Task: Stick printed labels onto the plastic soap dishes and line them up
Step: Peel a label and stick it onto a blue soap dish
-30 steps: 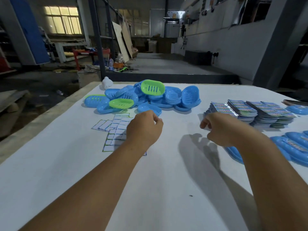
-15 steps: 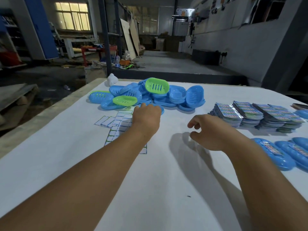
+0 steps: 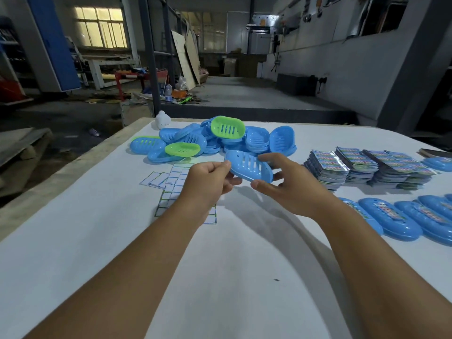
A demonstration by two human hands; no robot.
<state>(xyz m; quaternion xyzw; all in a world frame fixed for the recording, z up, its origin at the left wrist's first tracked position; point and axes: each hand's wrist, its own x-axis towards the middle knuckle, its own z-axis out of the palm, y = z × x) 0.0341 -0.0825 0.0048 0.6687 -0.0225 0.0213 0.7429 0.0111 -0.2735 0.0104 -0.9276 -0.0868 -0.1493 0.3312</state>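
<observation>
My left hand (image 3: pixel 208 182) pinches the left end of a blue slotted soap dish (image 3: pixel 247 166), held tilted above the table. My right hand (image 3: pixel 286 184) cups the dish's right end, thumb and fingers spread around it. Behind lies a heap of blue and green soap dishes (image 3: pixel 215 140). Sheets of small white labels (image 3: pixel 171 184) lie under my left wrist. Stacks of colourful printed labels (image 3: pixel 367 167) sit at the right. A row of labelled blue dishes (image 3: pixel 401 221) lines the right edge.
The white table (image 3: pixel 97 241) ends at its left edge beside a drop to the workshop floor. A small white object (image 3: pixel 162 119) stands at the far left corner. A dark flat item (image 3: pixel 435 152) lies far right.
My left hand picked a blue dish out of the heap and lifted it toward me. My right hand moved left and up to meet the dish.
</observation>
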